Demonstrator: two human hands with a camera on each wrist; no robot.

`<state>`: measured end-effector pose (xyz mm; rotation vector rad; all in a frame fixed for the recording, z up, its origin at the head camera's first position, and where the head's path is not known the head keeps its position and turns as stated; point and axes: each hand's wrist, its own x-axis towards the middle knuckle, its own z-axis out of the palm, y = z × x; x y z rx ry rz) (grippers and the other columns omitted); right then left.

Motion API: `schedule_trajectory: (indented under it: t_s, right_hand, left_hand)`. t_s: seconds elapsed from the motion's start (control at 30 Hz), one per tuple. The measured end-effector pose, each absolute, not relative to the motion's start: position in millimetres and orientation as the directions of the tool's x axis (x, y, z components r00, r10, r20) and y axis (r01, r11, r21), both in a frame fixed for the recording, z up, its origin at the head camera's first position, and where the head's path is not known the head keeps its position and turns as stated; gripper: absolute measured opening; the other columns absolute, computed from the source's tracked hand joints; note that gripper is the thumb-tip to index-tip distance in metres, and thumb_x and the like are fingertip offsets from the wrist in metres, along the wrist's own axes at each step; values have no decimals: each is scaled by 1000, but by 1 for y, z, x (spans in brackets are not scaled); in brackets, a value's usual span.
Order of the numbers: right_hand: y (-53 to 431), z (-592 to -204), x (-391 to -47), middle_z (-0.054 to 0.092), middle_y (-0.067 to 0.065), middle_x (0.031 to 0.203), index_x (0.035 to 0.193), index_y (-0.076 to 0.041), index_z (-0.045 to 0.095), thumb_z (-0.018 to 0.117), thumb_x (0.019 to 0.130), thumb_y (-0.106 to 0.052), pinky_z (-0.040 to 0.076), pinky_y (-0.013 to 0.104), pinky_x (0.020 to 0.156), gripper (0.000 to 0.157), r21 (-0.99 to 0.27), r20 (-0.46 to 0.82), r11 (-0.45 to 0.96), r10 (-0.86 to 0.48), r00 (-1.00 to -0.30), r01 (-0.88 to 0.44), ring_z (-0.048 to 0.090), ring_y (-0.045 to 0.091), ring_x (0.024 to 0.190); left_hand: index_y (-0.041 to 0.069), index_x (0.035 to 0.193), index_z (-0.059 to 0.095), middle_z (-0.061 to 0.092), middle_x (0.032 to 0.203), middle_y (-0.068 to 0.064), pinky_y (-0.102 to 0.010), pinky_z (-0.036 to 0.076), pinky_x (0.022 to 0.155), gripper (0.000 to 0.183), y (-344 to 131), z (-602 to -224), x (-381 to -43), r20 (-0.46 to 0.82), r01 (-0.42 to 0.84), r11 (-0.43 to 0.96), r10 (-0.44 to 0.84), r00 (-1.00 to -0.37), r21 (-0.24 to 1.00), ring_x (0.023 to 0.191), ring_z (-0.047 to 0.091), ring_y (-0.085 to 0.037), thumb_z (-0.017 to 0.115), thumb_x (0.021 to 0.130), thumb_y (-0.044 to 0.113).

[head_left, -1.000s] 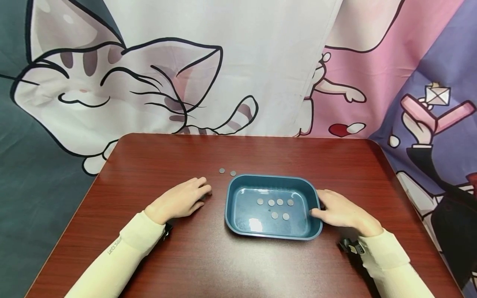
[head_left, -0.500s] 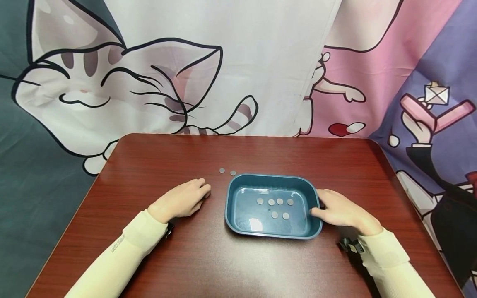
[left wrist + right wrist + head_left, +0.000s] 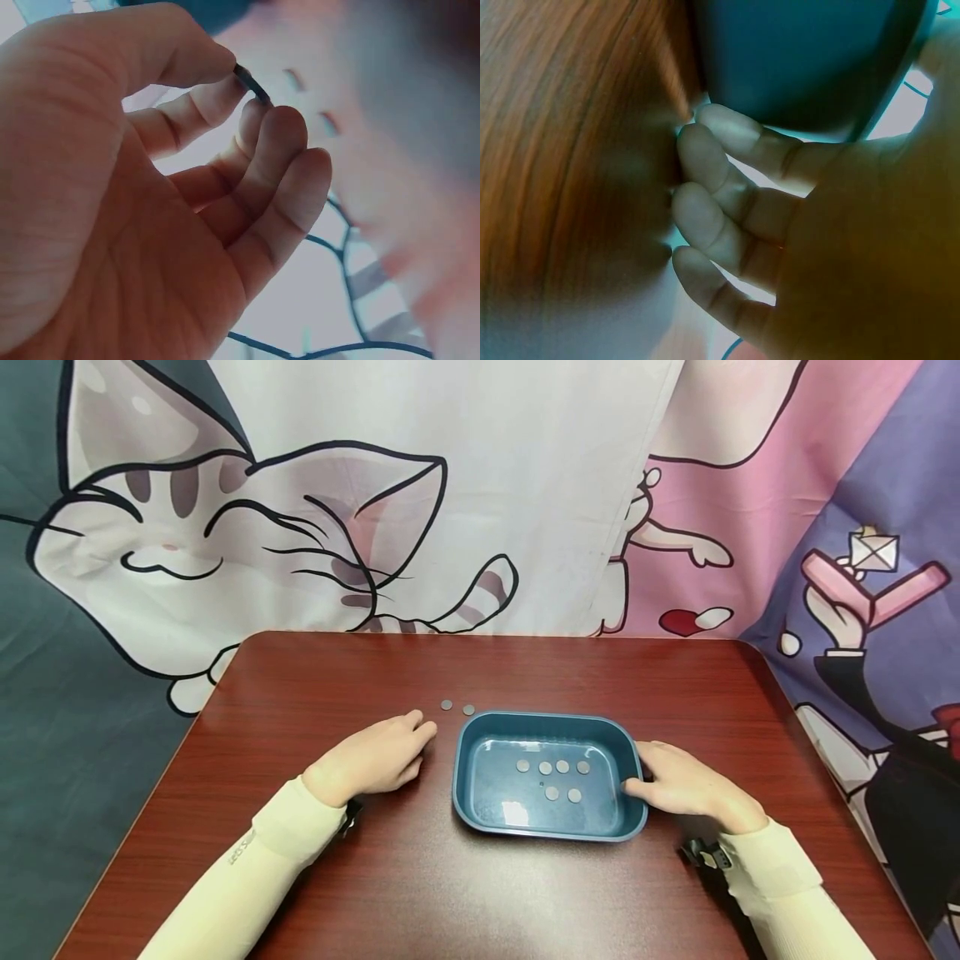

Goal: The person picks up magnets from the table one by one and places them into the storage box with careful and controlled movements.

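In the left wrist view, my left hand point(image 3: 378, 756) pinches a small thin coin point(image 3: 253, 84) edge-on between thumb and index fingertip; the other fingers curl below. The head view shows this hand over the table, just left of a blue rectangular tray point(image 3: 551, 835), with the coin hidden. My right hand point(image 3: 682, 781) holds the tray's right end, its thumb over the rim. In the right wrist view its fingers point(image 3: 705, 214) lie along the outside, tips by the tabletop. Several silver coins point(image 3: 552, 793) lie flat on the tray's floor.
Two more coins, a left one point(image 3: 446, 705) and a right one point(image 3: 468, 710), lie on the brown wooden table point(image 3: 360, 668) behind the tray's back left corner. A curtain point(image 3: 525, 485) with cartoon cats hangs behind the table's far edge.
My left hand's fingers have drawn together, and the hand has shifted a little right toward the tray. My right hand, the tray and the visible coins stay where they were.
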<state>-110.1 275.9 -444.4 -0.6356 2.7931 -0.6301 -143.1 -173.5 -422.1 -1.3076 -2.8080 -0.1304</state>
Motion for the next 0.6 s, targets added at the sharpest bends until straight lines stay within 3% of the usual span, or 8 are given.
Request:
schedule_trajectory:
  t_s: [0.33,0.6]
  right_hand:
    - [276,-445,-110,71,-7,103,118,-14,70,72,89,-24,54,49,95,31,-453,-117,820,-444,-888,-351,63,15,99]
    - [276,-444,-111,71,-6,103,119,-14,69,72,90,-26,54,48,94,31,-458,-127,816,-454,-882,-354,63,15,97]
  left_hand:
    - [6,104,57,54,88,-6,-32,51,73,17,-131,-388,-139,179,832,555,817,-548,12,74,55,-21,67,91,9]
    - [8,103,57,54,88,-5,-31,50,64,17,-93,-373,-141,98,848,530,844,-528,7,72,57,-20,67,90,11]
